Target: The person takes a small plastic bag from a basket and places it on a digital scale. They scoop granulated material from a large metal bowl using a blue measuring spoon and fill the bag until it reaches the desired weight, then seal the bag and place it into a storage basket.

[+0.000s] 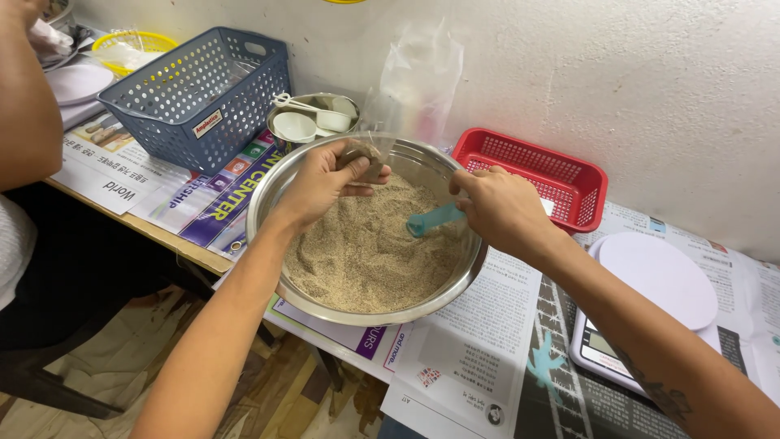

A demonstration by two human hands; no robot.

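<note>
The large steel bowl (370,244) sits at the tabletop's (191,252) front edge, partly overhanging it, and is roughly half full of pale, sand-like grain (366,252). Judged: rigid, smooth-walled and fairly heavy with this load; best gripped at the rolled rim with two hands, since the grain will shift and spill if tipped. The left hand (321,183) is closed around a small clear bag (363,158) holding a little grain, above the bowl's far side; the bag looks thin, limp and slippery, best pinched near its mouth. The right hand (504,207) grips a light, stiff turquoise scoop (435,219), its tip over the grain.

Surface: newspaper sheets (479,333) cover the tabletop; likely to slide. Behind stand a blue basket (195,93), a red basket (532,175), a tin of white scoops (313,118), and right, a white kitchen scale (654,301). A rough white wall (609,73) backs it; another person's arm (20,97) is at left.
</note>
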